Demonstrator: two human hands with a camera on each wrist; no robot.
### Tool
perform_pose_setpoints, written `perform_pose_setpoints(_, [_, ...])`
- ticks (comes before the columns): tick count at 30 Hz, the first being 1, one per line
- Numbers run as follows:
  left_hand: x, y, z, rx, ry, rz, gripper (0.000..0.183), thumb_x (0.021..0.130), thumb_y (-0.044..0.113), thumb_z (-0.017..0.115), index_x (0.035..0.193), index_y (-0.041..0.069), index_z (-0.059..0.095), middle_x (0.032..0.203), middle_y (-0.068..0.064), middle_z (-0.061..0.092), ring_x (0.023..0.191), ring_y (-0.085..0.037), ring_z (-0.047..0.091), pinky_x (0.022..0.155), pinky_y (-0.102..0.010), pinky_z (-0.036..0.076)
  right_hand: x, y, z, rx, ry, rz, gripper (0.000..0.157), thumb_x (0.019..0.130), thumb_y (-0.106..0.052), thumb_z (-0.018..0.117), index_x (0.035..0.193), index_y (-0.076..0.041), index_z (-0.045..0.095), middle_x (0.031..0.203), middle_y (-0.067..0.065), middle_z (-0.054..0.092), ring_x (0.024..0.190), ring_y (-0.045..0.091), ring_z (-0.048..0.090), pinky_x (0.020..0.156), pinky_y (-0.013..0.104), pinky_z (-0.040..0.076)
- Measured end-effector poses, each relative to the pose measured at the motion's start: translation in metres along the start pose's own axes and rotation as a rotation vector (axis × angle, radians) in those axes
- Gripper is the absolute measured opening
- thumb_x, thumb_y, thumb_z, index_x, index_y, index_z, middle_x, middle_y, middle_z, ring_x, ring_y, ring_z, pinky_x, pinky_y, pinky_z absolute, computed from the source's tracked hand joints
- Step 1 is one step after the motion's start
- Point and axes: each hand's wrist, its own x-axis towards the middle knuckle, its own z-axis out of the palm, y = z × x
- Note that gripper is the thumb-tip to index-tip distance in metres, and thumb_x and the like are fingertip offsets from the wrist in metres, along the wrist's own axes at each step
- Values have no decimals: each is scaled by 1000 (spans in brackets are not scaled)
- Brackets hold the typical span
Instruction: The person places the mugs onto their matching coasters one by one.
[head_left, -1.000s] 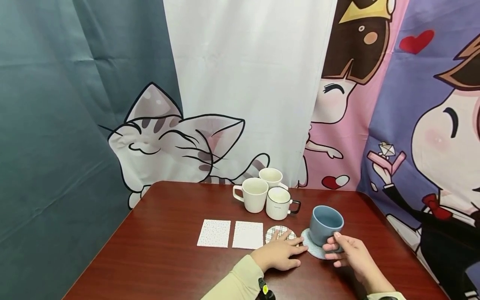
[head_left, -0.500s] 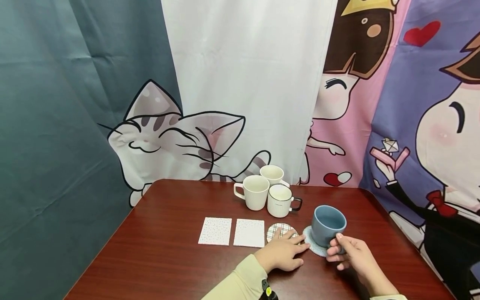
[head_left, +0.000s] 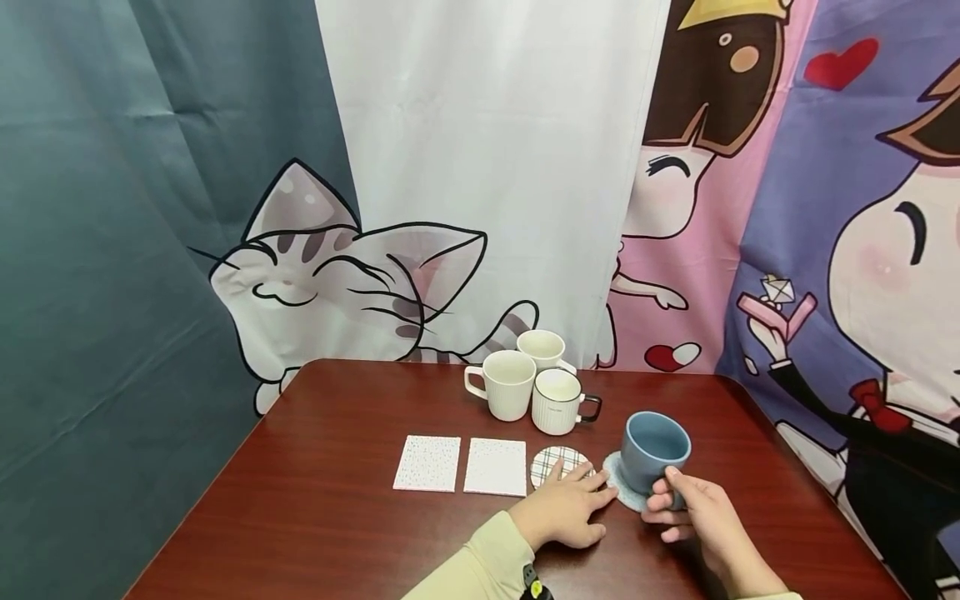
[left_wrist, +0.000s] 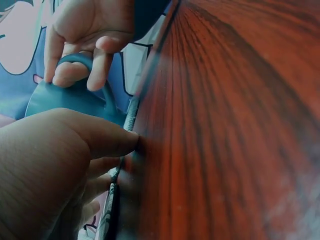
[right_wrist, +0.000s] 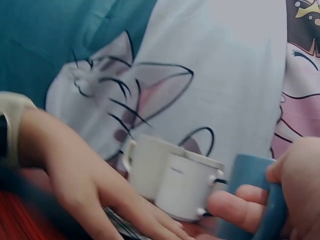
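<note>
Near the right edge of the table (head_left: 300, 500), as the head view shows it, our blue mug (head_left: 647, 458) stands upright on a round pale blue coaster (head_left: 614, 472). Our right hand (head_left: 699, 510) grips the mug at its near right side; our left hand (head_left: 564, 508) lies palm down, fingers spread wide and holding nothing. It covers part of the round plaid coaster (head_left: 544, 463), and one fingertip seems to touch the pale blue coaster's rim. Toward the left edge we have a speckled square coaster (head_left: 427, 463) and a whiter square coaster (head_left: 496, 467). By the back edge cluster a ribbed white mug (head_left: 508, 387), a black-handled mug (head_left: 555, 404) and a rearmost white mug (head_left: 542, 346).

From the left wrist, we see right-hand fingers through the blue mug's handle (left_wrist: 109, 97), a narrow hold; the base appears to meet its coaster.

From the right wrist, thumb and fingers close about that handle, the black-handled mug beyond.

We judge the step in hand to be seating the blue mug, left hand steadying; how much weight the right bears, we cannot tell. Next, we think, calls for easing our fingers from the handle without dragging the coaster
</note>
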Motion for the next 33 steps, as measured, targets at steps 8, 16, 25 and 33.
perform_pose_setpoints(8, [-2,-3,-5,-7,5,4,60,95,50,57,152,37,46,161,14,35,151,-14,28,120,-50,25,1,-1,25,67,165,18,41,108,-37,49,97,-2,67,77,5,74,75,25,76,58,37,61])
perform_pose_setpoints(16, [-3,-3,-7,-44,-5,3,61,95,49,58,152,36,46,161,13,36,151,-15,27,120,-50,25,1,0,35,75,190,-16,44,108,-37,47,97,0,66,77,6,75,73,23,76,57,37,61])
perform_pose_setpoints(25, [-4,-2,-4,-18,4,-5,61,93,52,56,152,38,46,160,15,35,152,-15,25,120,-50,24,-1,-1,28,79,169,21,41,107,-38,49,95,-3,67,76,5,74,74,25,76,57,38,61])
perform_pose_setpoints(33, [-2,6,-3,-1,-14,-17,64,93,55,56,153,36,44,161,13,34,153,-14,23,122,-47,21,-4,-1,25,66,155,41,41,107,-39,49,93,-5,67,74,4,74,74,25,76,60,38,61])
